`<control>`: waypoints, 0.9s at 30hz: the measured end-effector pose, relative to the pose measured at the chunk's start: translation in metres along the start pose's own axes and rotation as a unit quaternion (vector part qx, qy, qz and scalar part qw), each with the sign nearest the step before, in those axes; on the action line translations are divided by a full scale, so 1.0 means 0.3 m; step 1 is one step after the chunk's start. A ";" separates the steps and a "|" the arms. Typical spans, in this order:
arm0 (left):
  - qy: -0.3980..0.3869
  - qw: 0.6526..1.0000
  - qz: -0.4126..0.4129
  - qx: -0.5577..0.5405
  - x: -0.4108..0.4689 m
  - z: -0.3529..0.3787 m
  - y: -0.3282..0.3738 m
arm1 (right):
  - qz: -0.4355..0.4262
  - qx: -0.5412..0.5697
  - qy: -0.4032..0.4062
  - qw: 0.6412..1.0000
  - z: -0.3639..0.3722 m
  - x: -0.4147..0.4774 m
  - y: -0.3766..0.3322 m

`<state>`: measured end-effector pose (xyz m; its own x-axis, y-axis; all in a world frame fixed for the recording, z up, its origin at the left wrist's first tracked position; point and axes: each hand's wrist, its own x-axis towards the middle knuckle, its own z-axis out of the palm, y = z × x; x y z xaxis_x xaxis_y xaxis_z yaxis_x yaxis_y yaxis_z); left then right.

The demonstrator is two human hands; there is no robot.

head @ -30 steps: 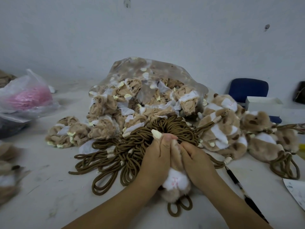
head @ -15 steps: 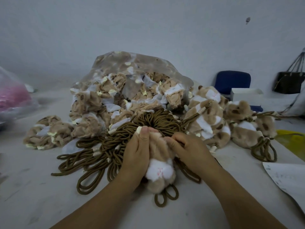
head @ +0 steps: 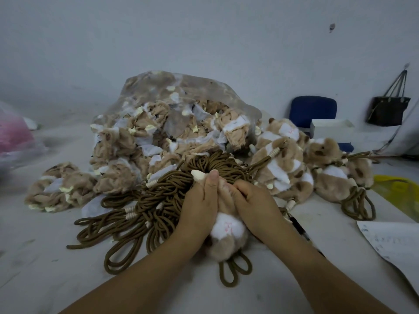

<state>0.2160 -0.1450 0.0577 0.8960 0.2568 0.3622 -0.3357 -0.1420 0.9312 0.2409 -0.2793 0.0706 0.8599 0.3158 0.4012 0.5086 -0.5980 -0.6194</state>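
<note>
Fingers of the right hand (head: 256,205) have closed back in beside the left hand (head: 199,205); both clamp the plush toy (head: 226,232) on the desk (head: 45,257), just before the brown cords (head: 158,200). Fitting its cord seems still underway.

A plain grey-white wall (head: 204,41) stands behind the pale table (head: 45,257). A dark blue padded chair (head: 313,111) sits at the right. The light is dim.
</note>
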 end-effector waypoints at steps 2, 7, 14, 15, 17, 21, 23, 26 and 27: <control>-0.001 1.000 -0.014 -0.011 0.015 -0.006 -0.007 | -0.003 -0.017 -0.013 1.000 -0.020 0.012 0.008; 0.002 1.000 0.026 -0.013 0.019 -0.011 -0.046 | -0.016 -0.086 -0.023 0.996 -0.067 0.004 0.069; -0.049 0.998 0.013 -0.027 0.002 0.008 -0.066 | -0.059 -0.087 -0.017 0.994 -0.054 -0.029 0.105; -0.059 0.998 0.015 -0.027 -0.001 0.010 -0.062 | -0.058 -0.080 -0.023 0.995 -0.051 -0.026 0.101; -0.076 0.996 0.006 -0.038 -0.012 0.018 -0.058 | -0.045 -0.042 -0.037 0.997 -0.038 -0.032 0.083; -0.071 0.997 0.012 -0.032 -0.031 0.029 -0.049 | 0.011 0.048 -0.040 0.998 -0.018 -0.056 0.038; -0.068 0.997 0.027 -0.009 -0.031 0.027 -0.041 | 0.013 0.033 -0.040 0.999 -0.016 -0.055 0.034; -0.053 0.997 0.051 0.021 -0.029 0.020 -0.039 | 0.005 0.018 -0.022 1.000 -0.016 -0.053 0.031; -0.047 0.997 0.055 0.021 -0.029 0.015 -0.041 | -0.005 0.011 -0.011 1.000 -0.017 -0.052 0.034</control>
<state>0.2136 -0.1499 0.0430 0.8783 0.1468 0.4550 -0.4229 -0.2053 0.8826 0.2323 -0.2942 0.0615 0.8552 0.3385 0.3925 0.5181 -0.5787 -0.6298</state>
